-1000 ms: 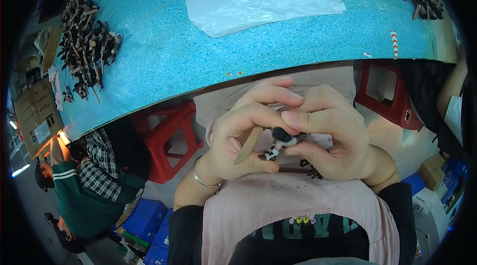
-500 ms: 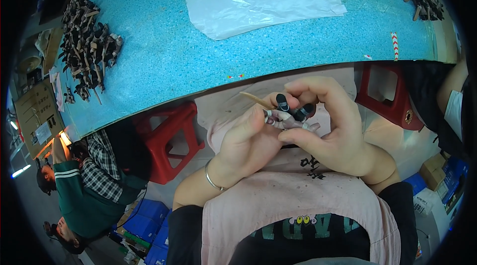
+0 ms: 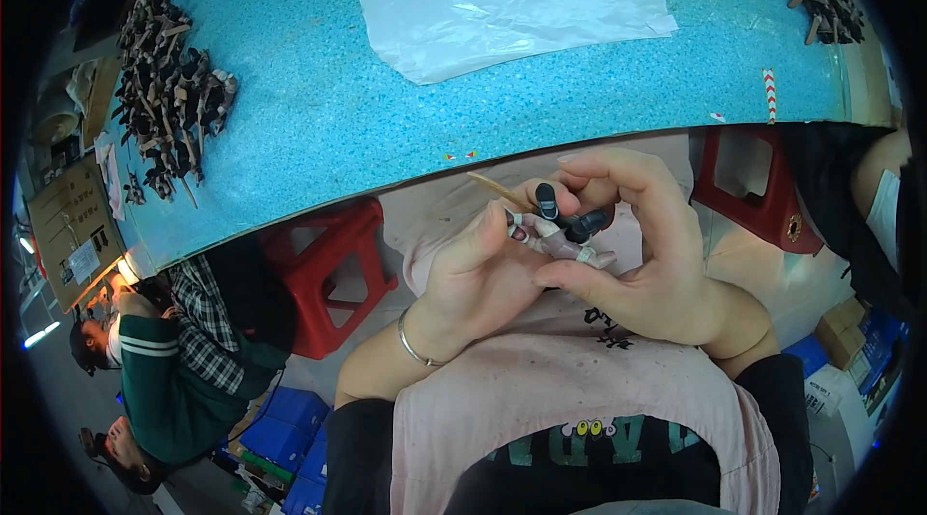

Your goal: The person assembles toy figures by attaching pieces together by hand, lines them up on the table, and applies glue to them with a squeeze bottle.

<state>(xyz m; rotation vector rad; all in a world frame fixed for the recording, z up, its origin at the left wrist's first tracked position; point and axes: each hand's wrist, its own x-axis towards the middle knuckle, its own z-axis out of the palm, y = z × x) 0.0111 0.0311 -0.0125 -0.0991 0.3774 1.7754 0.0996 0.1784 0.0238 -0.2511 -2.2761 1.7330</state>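
Both hands work over the lap below the blue desk (image 3: 319, 119): left hand (image 3: 483, 269) pinches small figure (image 3: 560, 230) steady, right hand (image 3: 637, 264) pinches its dark end, thin stick (image 3: 497, 190) protruding.

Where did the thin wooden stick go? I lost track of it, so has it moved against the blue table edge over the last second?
Yes. The wooden stick has risen from below the hands toward the blue table edge.
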